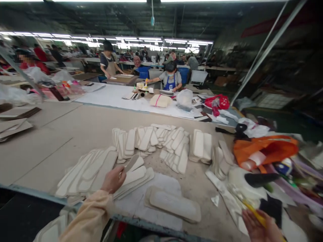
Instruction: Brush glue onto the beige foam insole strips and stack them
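Note:
My left hand (113, 178) is closed on one end of a flat, round-ended strip (132, 163), its greyish face tilted up. Just under and beside it lies a fanned pile of pale strips (136, 178); another overlapping row (88, 171) spreads to its left. At the lower right, my right hand (259, 227) holds a yellow-handled tool (255, 212), its tip too unclear to name, near a whitish container (246, 183). Between the hands, a short stack of strips (174, 205) rests on a white sheet (166, 181).
More strip piles (176, 141) and an upright-looking stack (200, 144) stand farther back on the table. An orange bag (264, 151) and mixed clutter crowd the right side. Across the table, a person in a blue apron (171, 82) works at a white-covered surface (111, 97).

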A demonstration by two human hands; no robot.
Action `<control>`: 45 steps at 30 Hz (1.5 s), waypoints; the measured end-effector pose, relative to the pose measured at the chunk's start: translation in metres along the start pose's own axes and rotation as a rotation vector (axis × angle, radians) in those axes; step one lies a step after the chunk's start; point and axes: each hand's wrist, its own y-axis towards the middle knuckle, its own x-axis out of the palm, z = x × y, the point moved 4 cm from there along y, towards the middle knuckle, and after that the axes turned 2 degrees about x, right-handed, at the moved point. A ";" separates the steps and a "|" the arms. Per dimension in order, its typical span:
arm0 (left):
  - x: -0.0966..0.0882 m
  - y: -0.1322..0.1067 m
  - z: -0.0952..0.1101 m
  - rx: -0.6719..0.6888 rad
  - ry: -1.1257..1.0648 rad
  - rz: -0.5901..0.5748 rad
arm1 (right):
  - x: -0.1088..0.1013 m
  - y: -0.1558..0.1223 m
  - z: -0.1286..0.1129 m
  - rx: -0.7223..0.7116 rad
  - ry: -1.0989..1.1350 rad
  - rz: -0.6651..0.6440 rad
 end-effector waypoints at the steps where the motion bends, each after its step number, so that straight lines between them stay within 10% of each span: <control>1: -0.010 -0.002 0.014 0.035 -0.035 -0.002 | 0.009 -0.007 0.001 0.018 0.062 0.026; 8: -0.002 -0.042 0.167 0.414 -0.453 -0.495 | 0.111 -0.064 0.004 -0.159 -0.141 -0.395; 13: 0.042 -0.068 0.224 0.506 -0.640 -0.628 | 0.125 -0.090 0.022 -0.062 -0.322 -0.476; 23: 0.110 -0.110 0.140 -0.108 -1.077 -0.920 | 0.070 -0.098 0.036 -0.199 -0.542 -0.164; 28: 0.122 -0.100 0.124 -0.464 -1.168 -0.652 | 0.067 -0.094 0.061 -0.233 -0.608 -0.202; 35: 0.128 -0.062 0.106 -0.476 -0.852 -0.362 | 0.095 -0.070 0.087 -0.276 -0.718 -0.217; 45: 0.139 -0.042 0.090 -0.377 -0.500 -0.360 | 0.104 -0.052 0.115 -0.390 -0.845 -0.310</control>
